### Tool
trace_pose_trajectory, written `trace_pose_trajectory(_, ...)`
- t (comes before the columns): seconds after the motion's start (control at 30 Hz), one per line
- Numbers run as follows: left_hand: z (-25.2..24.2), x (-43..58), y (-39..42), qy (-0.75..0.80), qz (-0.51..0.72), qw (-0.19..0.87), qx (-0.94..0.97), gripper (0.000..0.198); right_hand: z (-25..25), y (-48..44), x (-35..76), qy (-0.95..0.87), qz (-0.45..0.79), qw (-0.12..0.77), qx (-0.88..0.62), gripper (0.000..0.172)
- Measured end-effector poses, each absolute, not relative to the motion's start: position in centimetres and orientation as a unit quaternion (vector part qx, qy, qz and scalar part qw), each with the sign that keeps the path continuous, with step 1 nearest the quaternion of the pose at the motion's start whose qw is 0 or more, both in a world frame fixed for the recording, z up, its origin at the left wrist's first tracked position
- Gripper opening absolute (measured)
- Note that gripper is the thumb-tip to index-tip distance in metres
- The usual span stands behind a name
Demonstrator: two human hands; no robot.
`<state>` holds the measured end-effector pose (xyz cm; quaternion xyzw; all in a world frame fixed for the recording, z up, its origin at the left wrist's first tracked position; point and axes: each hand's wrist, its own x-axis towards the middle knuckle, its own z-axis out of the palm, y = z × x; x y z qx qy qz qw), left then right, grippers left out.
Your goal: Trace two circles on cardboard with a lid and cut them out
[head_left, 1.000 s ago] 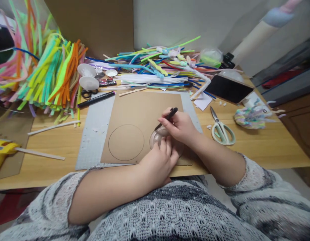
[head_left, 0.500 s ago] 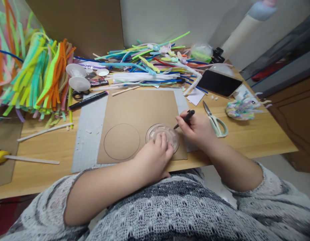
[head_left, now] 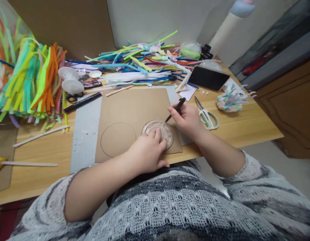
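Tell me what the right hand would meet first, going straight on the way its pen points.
The lid: the pen in the right hand slants toward its rim. The tip may already touch it; depth is unclear.

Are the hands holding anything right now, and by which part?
The right hand holds a black pen by the middle of its barrel, tip downward. The left hand grips nothing, resting on top of a clear round disc.

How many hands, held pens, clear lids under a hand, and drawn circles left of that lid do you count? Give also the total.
Hands: 2 (left hand, right hand)
Held pens: 1
Clear lids: 1
Drawn circles: 1
Total: 5
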<state>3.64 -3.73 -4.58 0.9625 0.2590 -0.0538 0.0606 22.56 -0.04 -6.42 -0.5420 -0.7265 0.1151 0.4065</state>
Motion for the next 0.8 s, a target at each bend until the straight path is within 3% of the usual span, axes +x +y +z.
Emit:
trace_pose_trajectory(0.17,-4.3,3.5,-3.5,0.261,-0.05,0.068,0.962,0.062,-6.6,0.1,22.6,-0.729,0.149,0.419,-0.521,0.019)
trace_pose_trajectory(0.37,-4.6,3.4,-2.8,0.247,-0.022,0.063,0.967,0.037,-6.4,-3.8,23.8,-0.752,0.088,0.391,-0.524,0.015)
trace_pose_trajectory(0.57,-5.1,3.3,-2.4,0.233,-0.01,0.061,0.97,0.034,-6.8,-7.2,23.7,-0.756,0.116,0.397,-0.507,0.01)
trace_pose_trajectory(0.8,-5.1,3.2,-2.4,0.225,-0.002,0.053,0.973,0.034,-7.4,-5.0,24.1,-0.682,0.096,0.452,-0.567,0.013)
